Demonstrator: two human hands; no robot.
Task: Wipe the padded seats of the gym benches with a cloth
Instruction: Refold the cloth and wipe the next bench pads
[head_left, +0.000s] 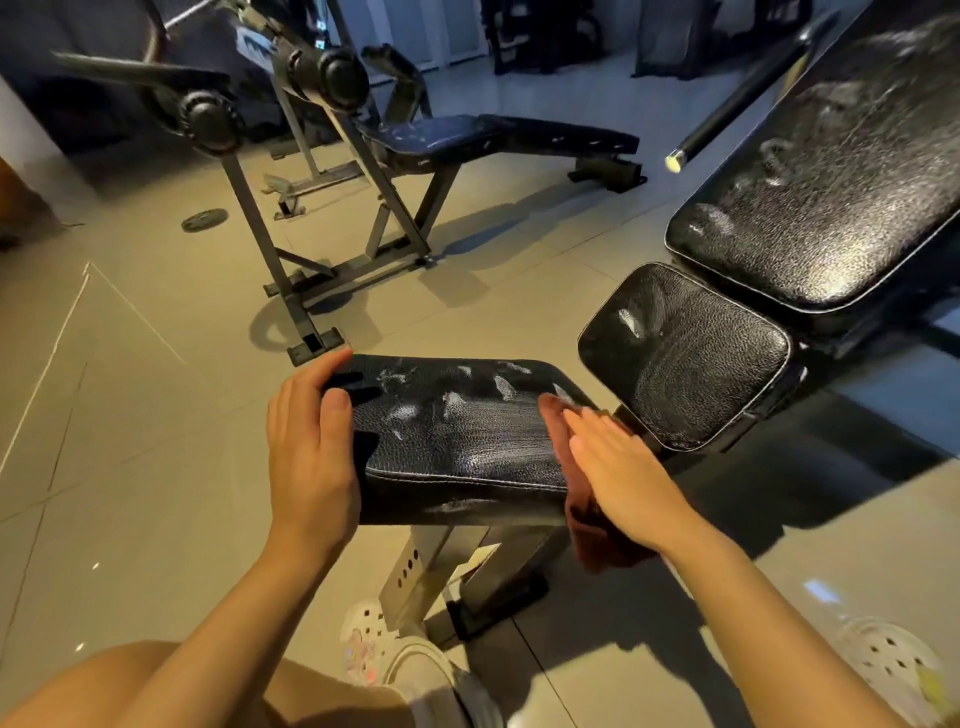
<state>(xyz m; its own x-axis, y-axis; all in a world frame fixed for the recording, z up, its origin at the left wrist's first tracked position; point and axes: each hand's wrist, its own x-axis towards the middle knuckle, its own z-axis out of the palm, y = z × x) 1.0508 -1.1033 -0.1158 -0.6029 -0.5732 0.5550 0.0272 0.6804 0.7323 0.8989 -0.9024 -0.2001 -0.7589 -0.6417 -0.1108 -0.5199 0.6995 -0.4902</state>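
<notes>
Left hand (311, 447) gripped left end of black padded seat (457, 441), thumb on top, fingers curled over far edge. Right hand (623, 478) lay flat, fingers straight and together, pressing reddish cloth (587, 525) against seat's right end; cloth hung down below pad edge. Seat surface showed pale smears. Second seat pad (685, 358) sat just right, longer back pad (831, 192) beyond it, both streaked. Another bench (493, 140) stood well apart across tiled floor (156, 415). Weight plate (204, 220) lay on floor at left.
</notes>
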